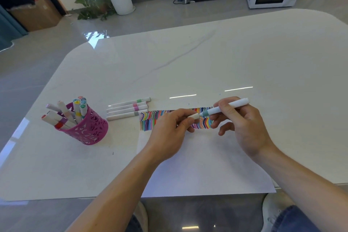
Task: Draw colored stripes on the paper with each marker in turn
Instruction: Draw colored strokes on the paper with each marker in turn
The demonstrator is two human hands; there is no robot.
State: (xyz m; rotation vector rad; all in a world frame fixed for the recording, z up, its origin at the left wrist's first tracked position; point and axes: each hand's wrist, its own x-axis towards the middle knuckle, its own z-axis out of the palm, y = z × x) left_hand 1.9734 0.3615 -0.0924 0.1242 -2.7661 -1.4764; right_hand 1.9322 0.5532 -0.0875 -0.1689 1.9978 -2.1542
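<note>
Right hand (243, 124) grips a white marker (227, 107) by its barrel, its teal tip pointing left at the cap (194, 116) pinched in the left hand (169, 133), tip and cap nearly touching. Both hover over the stripes (150, 119) along the far edge of the paper (197, 167). Four markers (128, 109) lie just beside its far left corner, with a pink cup (90, 130) of markers further left on the table (226, 52).

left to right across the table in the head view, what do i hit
pink pen cup → four loose markers → left hand pinching the cap → right hand gripping the marker. The paper spans under both hands, so it is left out.
</note>
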